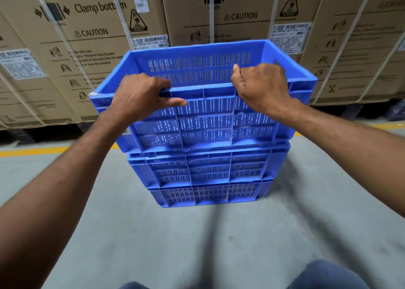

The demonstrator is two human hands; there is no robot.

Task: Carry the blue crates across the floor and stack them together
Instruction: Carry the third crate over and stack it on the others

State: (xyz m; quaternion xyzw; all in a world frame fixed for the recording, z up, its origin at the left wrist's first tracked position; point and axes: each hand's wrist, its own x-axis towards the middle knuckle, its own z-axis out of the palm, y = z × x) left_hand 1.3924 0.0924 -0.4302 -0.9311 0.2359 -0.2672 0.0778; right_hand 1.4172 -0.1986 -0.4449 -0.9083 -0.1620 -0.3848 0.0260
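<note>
A stack of three blue slotted plastic crates stands on the grey floor in front of me. The top blue crate [203, 122] sits on the middle crate [208, 168], which rests on the bottom crate [206, 193]. My left hand [142, 95] grips the near rim of the top crate on its left side, fingers curled over the edge. On the right part of the same near rim my right hand [260, 87] is closed. The top crate looks empty inside.
Tall cardboard boxes [92, 47] marked "Clamp bottom" and "CAUTION", bound with white straps, form a wall right behind the stack. A yellow floor line [32, 151] runs along their base. Bare grey concrete floor [175, 245] stretches toward me; my knees [324, 275] show at the bottom.
</note>
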